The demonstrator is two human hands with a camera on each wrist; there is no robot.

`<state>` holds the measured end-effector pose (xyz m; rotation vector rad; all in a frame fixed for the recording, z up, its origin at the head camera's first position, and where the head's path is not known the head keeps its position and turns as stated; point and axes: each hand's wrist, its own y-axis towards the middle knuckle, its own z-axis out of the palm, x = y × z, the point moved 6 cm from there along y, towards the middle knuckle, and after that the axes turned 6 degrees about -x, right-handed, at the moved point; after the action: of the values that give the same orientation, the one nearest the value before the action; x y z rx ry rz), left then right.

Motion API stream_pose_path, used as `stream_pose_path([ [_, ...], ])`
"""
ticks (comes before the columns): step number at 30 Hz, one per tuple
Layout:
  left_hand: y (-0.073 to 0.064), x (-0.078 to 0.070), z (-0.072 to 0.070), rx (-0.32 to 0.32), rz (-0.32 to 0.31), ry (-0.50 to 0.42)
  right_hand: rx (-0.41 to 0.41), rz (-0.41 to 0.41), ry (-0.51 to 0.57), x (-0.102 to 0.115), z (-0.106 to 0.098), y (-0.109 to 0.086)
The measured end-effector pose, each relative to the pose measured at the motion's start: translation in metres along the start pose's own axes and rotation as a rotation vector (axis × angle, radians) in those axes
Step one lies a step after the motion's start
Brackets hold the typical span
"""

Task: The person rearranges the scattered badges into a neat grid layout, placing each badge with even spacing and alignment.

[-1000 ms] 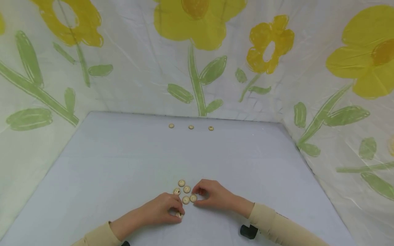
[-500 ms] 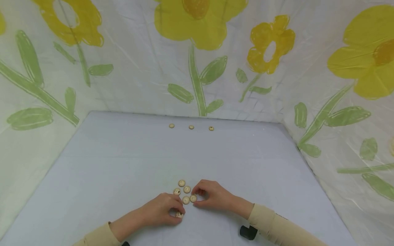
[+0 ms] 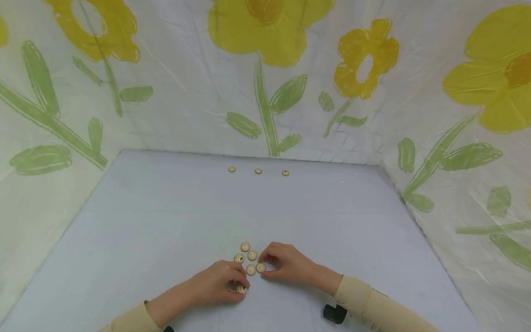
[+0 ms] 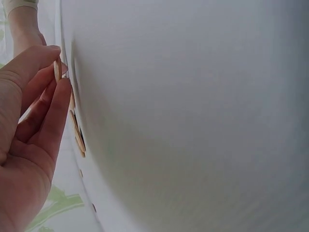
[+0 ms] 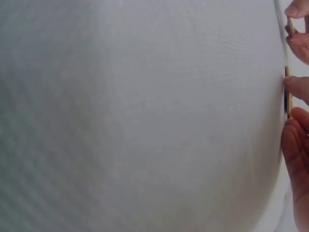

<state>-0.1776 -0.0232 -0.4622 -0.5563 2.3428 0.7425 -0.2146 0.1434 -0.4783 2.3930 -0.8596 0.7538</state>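
Observation:
My left hand (image 3: pixel 220 282) pinches a round wooden disc (image 3: pixel 242 289) with a dark spot between thumb and fingertips. In the left wrist view this disc (image 4: pixel 58 70) is edge-on and looks slightly raised off the table. The right hand (image 3: pixel 290 263) holds another wooden disc (image 3: pixel 261 267) by its edges, thumb on the near side and fingers on the far side. That disc lies low at the table surface in the right wrist view, between the thumb (image 5: pixel 297 87) and fingers. Touching or nearly touching it is a third disc (image 3: pixel 250 270). The small marks on the discs are unreadable.
Three more discs lie just beyond the hands, including a farther one (image 3: pixel 245 247). Along the table's back edge sits a spaced row of three discs, with one in the middle (image 3: pixel 258 171). A flower-printed curtain (image 3: pixel 186 92) surrounds the pale table (image 3: pixel 166 207).

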Motion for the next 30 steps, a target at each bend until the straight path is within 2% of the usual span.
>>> stream_pose_path([
  [2, 0.000, 0.000, -0.001, -0.009, 0.006, -0.008, 0.004, 0.000, -0.003, 0.000, 0.000, 0.000],
  [9, 0.003, -0.002, -0.012, -0.066, 0.032, 0.049, 0.011, 0.007, -0.013, -0.001, 0.000, 0.001],
  [18, 0.008, 0.011, -0.021, -0.050, -0.084, -0.036, 0.006, -0.013, -0.009, 0.000, 0.000, 0.001],
  [30, 0.016, 0.024, -0.041, -0.091, -0.128, 0.006, 0.005, -0.014, -0.014, 0.004, -0.001, 0.002],
])
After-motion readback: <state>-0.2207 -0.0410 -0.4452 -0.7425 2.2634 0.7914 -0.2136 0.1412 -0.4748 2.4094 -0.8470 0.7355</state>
